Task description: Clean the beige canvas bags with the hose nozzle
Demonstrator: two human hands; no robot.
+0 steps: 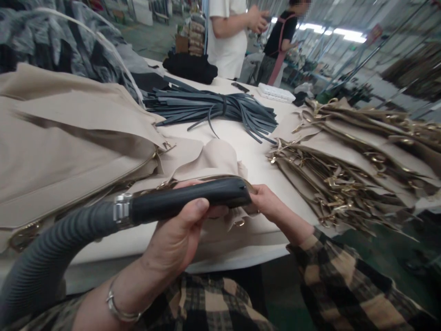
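My left hand (181,234) is wrapped around a black hose nozzle (193,197), thumb along its near side. A metal clamp (122,210) joins the nozzle to a grey ribbed hose (65,241) running off at lower left. Behind the nozzle lies a beige bag piece (218,158) with a zipper edge and a gold ring (239,223). My right hand (268,204) is closed on the right edge of this piece, beside the nozzle's tip. The nozzle and the piece hide some fingers of both hands.
Large beige bag pieces (79,124) with zippers are piled at left. More pieces with gold hardware (344,161) are stacked at right. Behind lie bundled dark strips (220,108), black cloth (190,67) and a white stack (275,93). Two people stand beyond the table (265,161).
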